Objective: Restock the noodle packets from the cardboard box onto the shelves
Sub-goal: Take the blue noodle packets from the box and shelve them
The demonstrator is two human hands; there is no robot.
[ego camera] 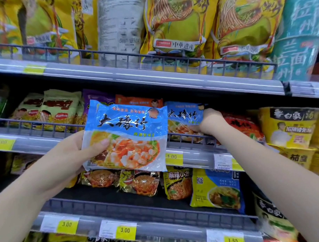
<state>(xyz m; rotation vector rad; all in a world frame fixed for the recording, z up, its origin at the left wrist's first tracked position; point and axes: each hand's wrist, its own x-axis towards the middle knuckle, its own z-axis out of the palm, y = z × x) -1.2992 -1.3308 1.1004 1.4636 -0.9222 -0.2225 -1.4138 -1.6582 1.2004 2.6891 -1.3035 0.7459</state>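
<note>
Two packets: I see a matching blue pair, one to each hand.
Left hand [67, 155]: gripping the held packet [125, 136] at its lower left corner, thumb curled across the front, the other fingers hidden behind it.
Held packet: upright and facing me, just right of my left thumb, in the air in front of the middle shelf [36, 143]; I cannot tell whether it touches the shelf.
Right hand [212, 121]: fingers curled closed on the right edge of the shelf packet [184, 118], thumb pressed to its front.
Shelf packet: just left of my right fingers, standing on the middle shelf behind the wire rail [46, 127], which crosses its lower part.
Red packet [245, 125]: just right of my right fingers, on the same shelf.
Orange packet [137, 100]: on that shelf too, above and behind the held packet, up and to the left of my right fingers.
Price tag [173, 157]: yellow, on the shelf edge below my right fingers.
</note>
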